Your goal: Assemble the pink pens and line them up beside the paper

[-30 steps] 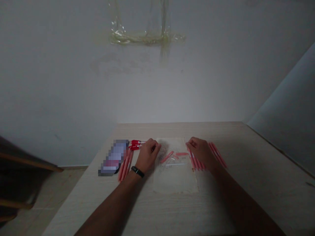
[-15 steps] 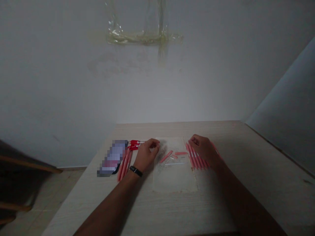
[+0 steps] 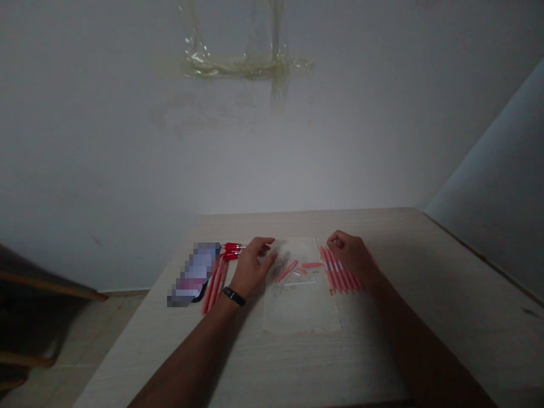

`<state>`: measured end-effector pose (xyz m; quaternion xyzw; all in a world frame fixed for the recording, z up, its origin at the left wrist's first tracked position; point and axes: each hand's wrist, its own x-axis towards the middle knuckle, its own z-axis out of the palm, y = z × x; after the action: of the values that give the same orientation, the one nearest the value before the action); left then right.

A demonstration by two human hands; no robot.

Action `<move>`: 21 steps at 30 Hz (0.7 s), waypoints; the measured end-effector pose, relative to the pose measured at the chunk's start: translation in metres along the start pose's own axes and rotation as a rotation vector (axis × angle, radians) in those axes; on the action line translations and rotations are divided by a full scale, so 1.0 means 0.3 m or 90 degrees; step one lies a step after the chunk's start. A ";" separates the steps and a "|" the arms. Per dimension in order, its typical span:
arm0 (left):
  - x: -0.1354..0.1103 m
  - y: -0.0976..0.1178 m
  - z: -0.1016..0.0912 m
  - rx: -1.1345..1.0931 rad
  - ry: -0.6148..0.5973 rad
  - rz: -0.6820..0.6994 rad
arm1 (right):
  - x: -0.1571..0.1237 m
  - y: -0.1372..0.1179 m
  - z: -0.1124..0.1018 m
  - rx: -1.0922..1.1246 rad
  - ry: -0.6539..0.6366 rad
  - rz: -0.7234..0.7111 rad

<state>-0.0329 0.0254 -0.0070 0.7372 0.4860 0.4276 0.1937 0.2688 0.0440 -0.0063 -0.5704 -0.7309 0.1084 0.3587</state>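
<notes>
My left hand hovers over the left edge of a pale sheet, thumb and fingers apart and nothing between them. On its wrist is a dark band. My right hand is closed, fingers curled in at the top ends of a row of pink pens; whatever it grips, if anything, is hidden. Between the hands, loose pink pen parts and a thin clear tube lie on the sheet, near dark smudges. Left of my left hand are several red-capped pieces and pink barrels.
A phone-like device, its screen blurred out, lies at the table's left side. The wooden table meets a grey wall with yellowed tape on it. Another wall rises at right. Wooden bars show at lower left.
The thumb and fingers of my left hand have moved apart from a near-pinch. My right hand stays curled over the pen row, almost unmoved. The view has shifted slightly.
</notes>
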 end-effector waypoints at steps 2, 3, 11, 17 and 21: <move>0.000 0.005 -0.002 0.000 -0.001 0.006 | 0.000 -0.002 0.001 0.007 -0.008 -0.005; 0.000 0.007 -0.003 0.002 -0.002 0.010 | 0.001 -0.003 0.002 0.010 -0.012 -0.008; -0.003 0.011 0.001 0.024 0.001 0.010 | -0.004 0.001 0.013 0.029 -0.013 0.005; -0.004 0.005 0.010 0.025 -0.021 0.005 | -0.007 -0.006 0.008 0.004 -0.020 0.010; -0.007 0.002 0.014 0.024 -0.028 0.008 | -0.005 -0.012 0.009 0.016 -0.025 0.011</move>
<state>-0.0293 0.0239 -0.0098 0.7532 0.4847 0.4031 0.1878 0.2645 0.0423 -0.0069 -0.5697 -0.7318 0.1318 0.3502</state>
